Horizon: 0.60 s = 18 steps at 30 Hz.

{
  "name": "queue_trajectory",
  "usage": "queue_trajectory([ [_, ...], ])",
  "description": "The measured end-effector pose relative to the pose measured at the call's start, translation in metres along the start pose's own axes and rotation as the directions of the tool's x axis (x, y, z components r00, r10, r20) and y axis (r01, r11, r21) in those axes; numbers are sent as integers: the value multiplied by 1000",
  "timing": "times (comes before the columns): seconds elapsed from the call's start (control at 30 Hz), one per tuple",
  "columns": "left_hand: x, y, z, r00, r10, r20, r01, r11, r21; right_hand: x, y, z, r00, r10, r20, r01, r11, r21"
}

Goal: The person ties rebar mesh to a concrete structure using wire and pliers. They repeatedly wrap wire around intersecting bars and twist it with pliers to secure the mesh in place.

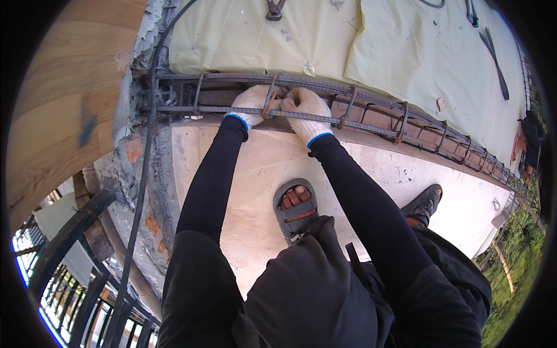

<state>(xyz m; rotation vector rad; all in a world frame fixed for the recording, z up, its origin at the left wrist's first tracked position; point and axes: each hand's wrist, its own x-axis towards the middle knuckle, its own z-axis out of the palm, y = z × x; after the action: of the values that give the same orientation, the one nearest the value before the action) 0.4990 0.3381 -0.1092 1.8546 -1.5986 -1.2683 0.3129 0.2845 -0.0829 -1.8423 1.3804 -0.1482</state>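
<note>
A long cage of ribbed steel rebar (371, 124) runs across in front of me, with square stirrups (348, 108) spaced along it. Both hands wear white knit gloves with blue cuffs and reach into the cage. My left hand (253, 102) is curled beside a rusty stirrup (269, 97), its fingertips partly behind that steel. Just right of the same stirrup, my right hand (306, 111) is closed, with thumb and forefinger bent together. The two hands nearly meet at the fingers. Whatever they grip there is too small or hidden to make out.
Pincers (275, 9) lie on the cream sheet (243, 43) beyond the cage, with a bundle of dark wire (494, 62) farther right. A black cable (152, 110) hangs along rough concrete at left. My sandalled feet are on a pale board (249, 197); greenery (522, 249) shows past its right edge.
</note>
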Motion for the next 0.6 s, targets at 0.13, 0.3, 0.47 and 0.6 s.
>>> queue_trajectory([
  [0.13,5,-34,12,981,183,-70,-161,956,245,-1,-9,-4,999,10,41,-10,1000,-3],
  [0.3,14,-37,19,990,85,-114,-45,946,321,0,-1,1,998,-23,-51,23,1000,-18],
  [0.47,19,-47,33,986,-52,-158,128,842,524,0,-3,3,994,-21,-106,16,999,-43],
  [0.6,18,-51,27,995,2,-95,43,879,474,-1,-8,6,993,43,-113,-49,997,-52],
])
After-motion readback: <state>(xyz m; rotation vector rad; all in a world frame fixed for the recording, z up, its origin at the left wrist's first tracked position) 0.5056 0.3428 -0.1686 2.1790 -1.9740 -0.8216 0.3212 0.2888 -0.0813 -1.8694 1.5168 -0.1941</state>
